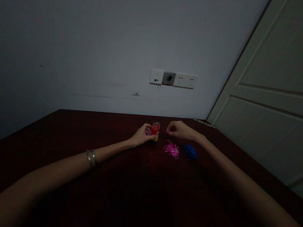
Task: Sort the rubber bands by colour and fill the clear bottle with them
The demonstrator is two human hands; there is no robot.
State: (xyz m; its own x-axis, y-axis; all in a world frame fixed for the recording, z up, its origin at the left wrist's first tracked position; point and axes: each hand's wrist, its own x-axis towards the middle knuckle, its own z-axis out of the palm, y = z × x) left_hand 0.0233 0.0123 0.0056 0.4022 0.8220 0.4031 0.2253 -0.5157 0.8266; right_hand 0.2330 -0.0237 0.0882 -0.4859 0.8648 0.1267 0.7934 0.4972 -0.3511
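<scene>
My left hand [141, 135] is wrapped round the lower part of a small clear glass jar [156, 124], which stands upright on the dark red table. Inside the jar, red material lies above a yellow layer at the bottom. Something purple [148, 131] shows between my left fingers and the jar. Just right of the jar, my right hand [180, 130] hovers with its fingers curled down and closed; what they hold, if anything, is hidden. Below it lie a loose pile of pink strands [171, 149] and a blue bundle of strands [189, 152]. Thin red strands [153, 162] are scattered nearer to me.
The dark red table [90, 124] meets a grey wall [94, 41] with sockets and switches [173, 79]. A pale panelled door [281, 77] stands at the right. A thin light strip [204, 123] lies at the back right edge. The lighting is dim.
</scene>
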